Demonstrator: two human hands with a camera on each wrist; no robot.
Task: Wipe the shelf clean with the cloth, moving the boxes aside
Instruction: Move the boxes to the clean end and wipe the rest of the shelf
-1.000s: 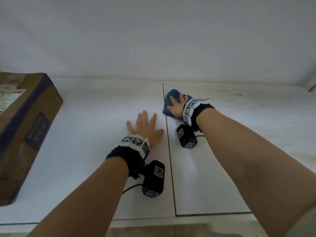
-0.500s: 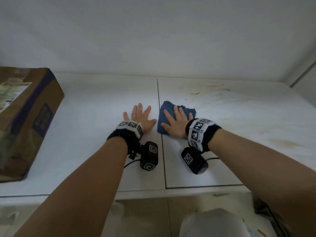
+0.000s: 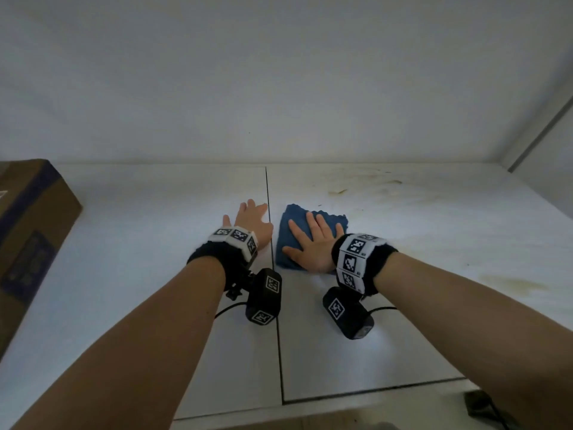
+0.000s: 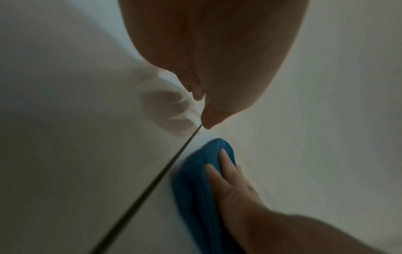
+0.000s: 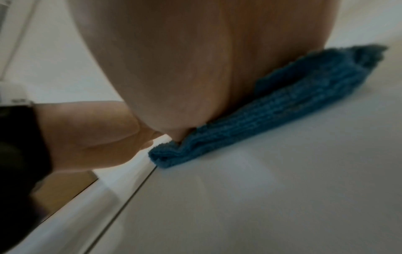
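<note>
A: What is the surface like?

B: A white shelf of two panels, split by a dark seam running front to back, with a pale wall behind. Brownish smears mark the right panel near the back, and a yellowish patch lies further right.

A: And the cloth?

B: The blue cloth is folded into a thick ribbed pad, lying flat on the right panel just beside the seam. The right hand presses on it with fingers straight and spread. The left hand lies flat on the bare left panel, fingers stretched out, its thumb at the seam, holding nothing.

A: Any boxes?

B: One brown cardboard box with dark blue bands sits at the far left of the shelf, well apart from both hands.

A: What differs from a second ago?

B: The cloth and right hand have come nearer the front edge, away from the stains, and now sit level with the left hand.
</note>
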